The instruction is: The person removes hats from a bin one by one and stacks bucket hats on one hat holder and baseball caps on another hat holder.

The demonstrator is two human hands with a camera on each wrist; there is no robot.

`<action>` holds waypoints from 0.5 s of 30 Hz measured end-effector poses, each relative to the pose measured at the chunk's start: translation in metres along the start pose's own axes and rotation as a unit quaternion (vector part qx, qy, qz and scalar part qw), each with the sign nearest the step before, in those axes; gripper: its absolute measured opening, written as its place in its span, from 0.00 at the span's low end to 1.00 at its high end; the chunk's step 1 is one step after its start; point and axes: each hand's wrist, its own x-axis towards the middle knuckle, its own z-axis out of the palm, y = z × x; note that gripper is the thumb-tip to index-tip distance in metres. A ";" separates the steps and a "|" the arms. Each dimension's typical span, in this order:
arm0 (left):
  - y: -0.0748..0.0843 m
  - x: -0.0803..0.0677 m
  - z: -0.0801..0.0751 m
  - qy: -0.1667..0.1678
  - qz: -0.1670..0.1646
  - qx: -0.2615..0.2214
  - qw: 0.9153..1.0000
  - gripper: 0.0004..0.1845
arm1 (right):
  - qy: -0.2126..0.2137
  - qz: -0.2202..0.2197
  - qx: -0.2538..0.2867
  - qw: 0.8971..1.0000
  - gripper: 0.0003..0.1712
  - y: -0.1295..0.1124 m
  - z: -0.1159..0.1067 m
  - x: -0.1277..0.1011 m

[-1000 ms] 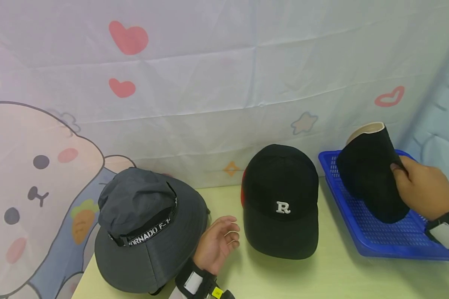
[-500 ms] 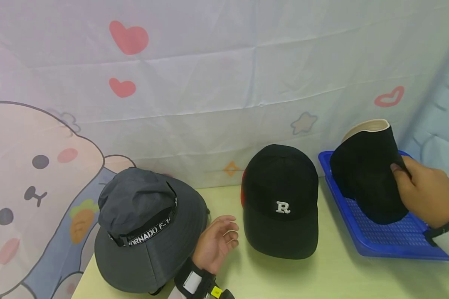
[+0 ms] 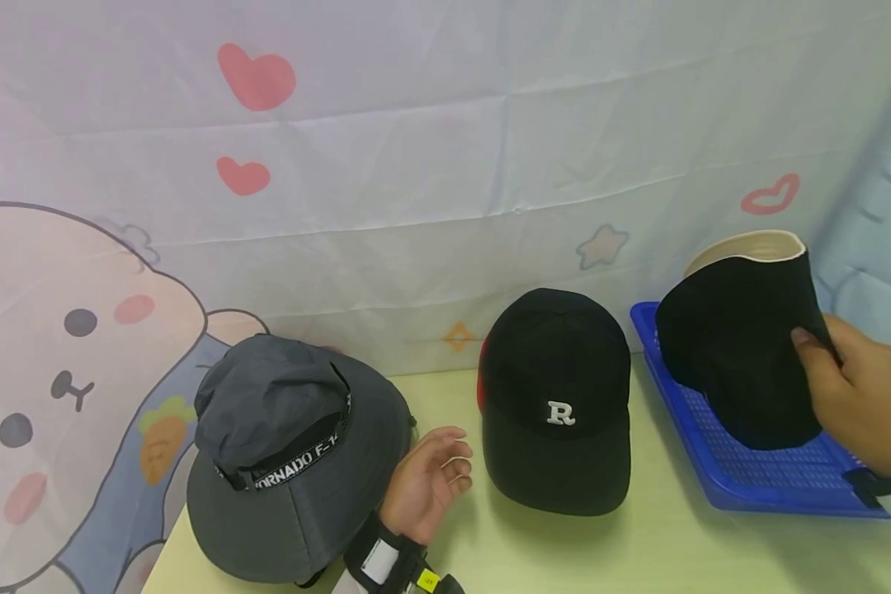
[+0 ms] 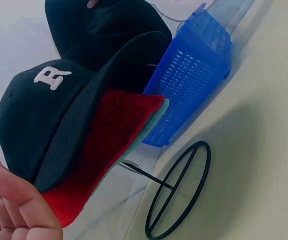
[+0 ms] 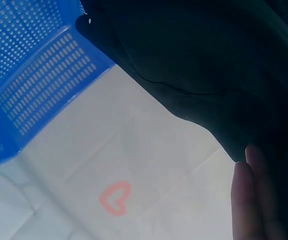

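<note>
My right hand (image 3: 857, 396) grips a plain black cap (image 3: 738, 351) with a cream lining and holds it tilted, just above the blue perforated tray (image 3: 757, 483) at the right. In the right wrist view the cap's dark cloth (image 5: 218, 65) fills the top, with my fingertips (image 5: 251, 192) on it. My left hand (image 3: 426, 483) rests palm-up and loosely curled on the table, holding nothing. It lies between a grey bucket hat (image 3: 289, 454) and a black cap with a white R (image 3: 557, 404). That R cap (image 4: 49, 110) sits on a black wire stand (image 4: 178, 192) over a red cap (image 4: 109, 145).
The blue tray (image 4: 193, 75) stands close to the right of the R cap. A pale yellow-green tabletop (image 3: 638, 544) runs along the front. A cartoon-printed cloth backdrop (image 3: 416, 165) hangs right behind the hats.
My right hand has lifted the plain black cap slightly up and to the right off the tray. The left hand has not moved.
</note>
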 end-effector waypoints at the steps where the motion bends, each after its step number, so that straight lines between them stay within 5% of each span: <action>1: 0.000 0.000 0.000 -0.001 0.000 0.002 1.000 0.19 | 0.012 0.000 0.009 1.000 0.15 -0.001 0.000 -0.001; 15: 0.003 -0.001 0.000 -0.003 0.008 0.006 1.000 0.18 | 0.038 0.030 0.144 0.988 0.12 -0.004 -0.002 -0.006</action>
